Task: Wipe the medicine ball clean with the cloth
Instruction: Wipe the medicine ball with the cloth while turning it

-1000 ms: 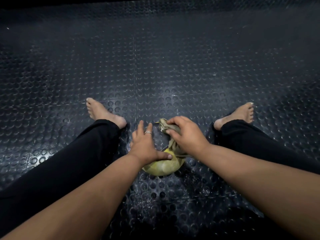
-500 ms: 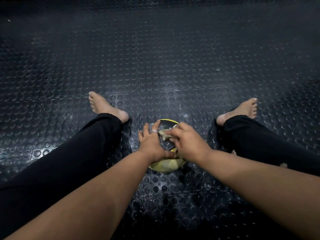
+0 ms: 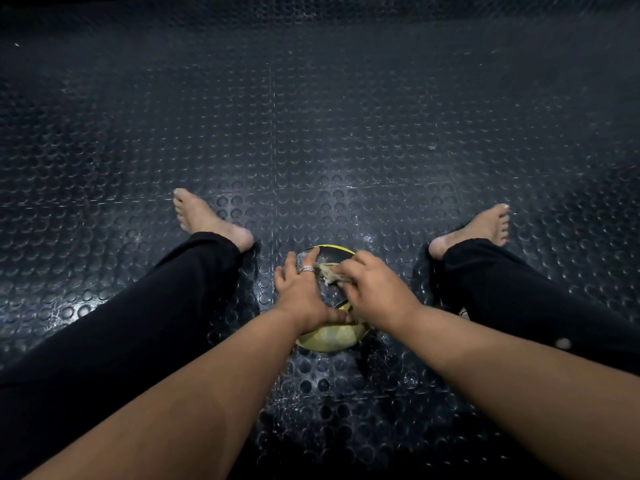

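wiping with my right hand [image 3: 372, 292] clamped on the crumpled pale cloth [image 3: 330, 274] atop the round yellow-and-black medicine ball [image 3: 329, 337] — my left hand [image 3: 303, 294], fingers spread, steadies its left side.

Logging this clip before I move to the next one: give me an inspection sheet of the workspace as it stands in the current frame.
Surface: dark studded rubber floor, glossy in patches near the ball.
Job's things: medicine ball, yellow and black, on the floor between the person's legs; cloth, crumpled, pressed on the ball's top.
Clutter: small pale speck on the floor farther off.
Hands: left hand rests spread on the ball, ring on one finger; right hand grips the cloth.
Cables: nothing seen.
Surroundings: bare feet and black trouser legs either side; the far floor fades into dark.
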A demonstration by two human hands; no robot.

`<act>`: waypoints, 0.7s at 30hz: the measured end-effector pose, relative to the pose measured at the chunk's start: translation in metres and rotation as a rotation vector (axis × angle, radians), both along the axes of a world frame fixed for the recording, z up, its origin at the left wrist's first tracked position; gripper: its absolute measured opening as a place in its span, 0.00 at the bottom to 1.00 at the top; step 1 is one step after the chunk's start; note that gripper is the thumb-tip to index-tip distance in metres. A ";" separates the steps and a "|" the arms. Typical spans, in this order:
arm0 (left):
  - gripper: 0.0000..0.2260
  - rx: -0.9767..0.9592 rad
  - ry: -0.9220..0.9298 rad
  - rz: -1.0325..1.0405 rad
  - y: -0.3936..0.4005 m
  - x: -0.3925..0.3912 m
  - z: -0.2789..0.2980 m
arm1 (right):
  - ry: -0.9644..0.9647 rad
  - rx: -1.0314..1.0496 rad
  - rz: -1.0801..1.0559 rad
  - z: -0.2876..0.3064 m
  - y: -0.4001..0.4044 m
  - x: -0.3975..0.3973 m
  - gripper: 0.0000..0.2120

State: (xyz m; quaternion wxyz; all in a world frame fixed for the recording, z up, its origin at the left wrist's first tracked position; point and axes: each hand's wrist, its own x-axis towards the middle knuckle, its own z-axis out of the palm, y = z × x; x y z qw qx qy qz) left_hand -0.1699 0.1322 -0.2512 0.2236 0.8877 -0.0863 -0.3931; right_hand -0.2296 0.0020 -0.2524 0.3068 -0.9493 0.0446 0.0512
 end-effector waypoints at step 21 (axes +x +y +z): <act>0.58 -0.057 -0.011 0.028 0.013 0.006 -0.008 | 0.061 0.186 -0.467 -0.009 0.010 0.023 0.09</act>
